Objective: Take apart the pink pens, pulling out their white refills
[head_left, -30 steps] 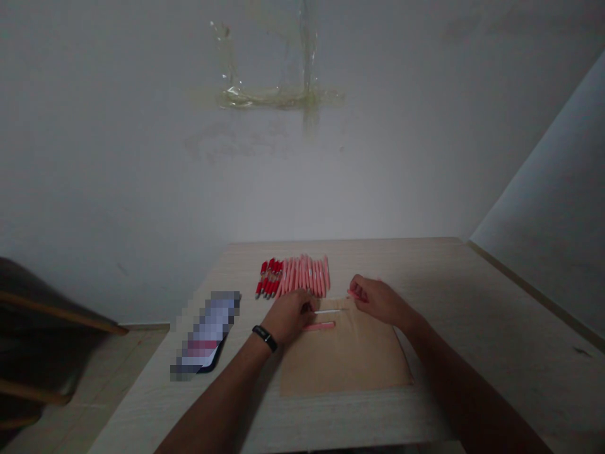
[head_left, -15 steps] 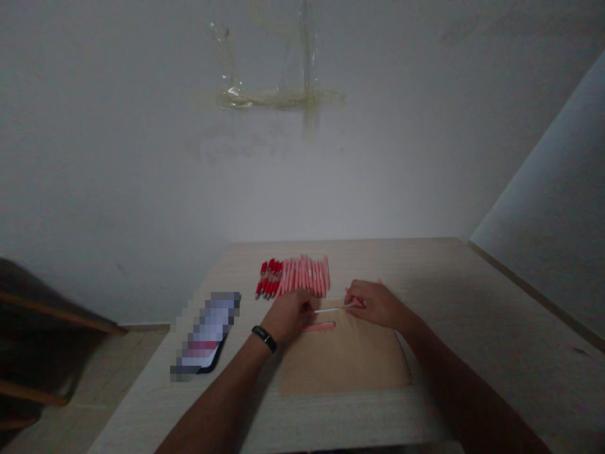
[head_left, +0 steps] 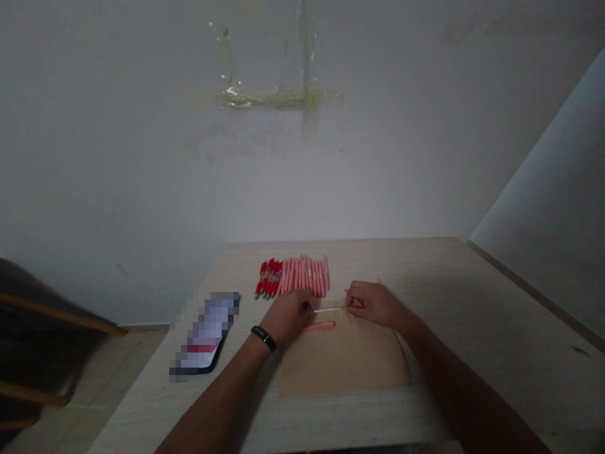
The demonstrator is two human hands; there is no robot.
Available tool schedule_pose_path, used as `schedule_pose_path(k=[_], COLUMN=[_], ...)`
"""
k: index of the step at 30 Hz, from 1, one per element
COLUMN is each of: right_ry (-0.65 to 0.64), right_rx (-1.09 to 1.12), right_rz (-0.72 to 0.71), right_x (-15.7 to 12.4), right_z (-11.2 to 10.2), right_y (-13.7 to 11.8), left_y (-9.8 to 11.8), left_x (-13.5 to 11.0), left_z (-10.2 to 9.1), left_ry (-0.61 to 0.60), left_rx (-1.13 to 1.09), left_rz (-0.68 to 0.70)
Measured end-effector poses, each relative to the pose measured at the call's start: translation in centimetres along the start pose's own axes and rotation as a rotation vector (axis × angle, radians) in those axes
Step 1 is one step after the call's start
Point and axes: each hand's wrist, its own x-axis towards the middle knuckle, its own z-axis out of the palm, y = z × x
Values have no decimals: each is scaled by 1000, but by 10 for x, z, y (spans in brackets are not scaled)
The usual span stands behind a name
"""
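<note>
My left hand, with a black band on its wrist, is closed on the left end of a thin white pen refill over a brown paper sheet. My right hand is closed on a small pink pen piece at the refill's right end. A loose pink pen barrel lies on the paper just below the refill. Behind my hands several pink pen barrels lie in a row, with several red pen parts at their left.
A phone lies on the wooden table left of my left forearm. A wall stands right behind the table and another surface slopes along its right side. A dark chair stands at the left, beside the table's left edge.
My right hand has moved left and down, bringing the pink piece to the right end of the white refill. My left hand has stayed where it was.
</note>
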Motion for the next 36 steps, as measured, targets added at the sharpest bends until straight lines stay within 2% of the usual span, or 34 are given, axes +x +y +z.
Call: schedule_pose_path(k=[7,15,21,29,36], right_ry=[11,-27,-41,-16,22], right_rx=[-26,-8,-27,-45,-48], right_rz=[5,12,16,26,1], right_x=[-1,0,2,5,8], right_z=[-4,3,8,12,14], right_y=[3,1,0,-6,-18], left_y=[-1,-2,-1,-1,8], left_x=[0,0,0,0,1], left_z=[0,-1,-1,2,4], left_ry=[-30,-34,-62,-25,23], left_rx=[40,72,102,29,-64], left_rz=[-18,-7,-67,-7,49])
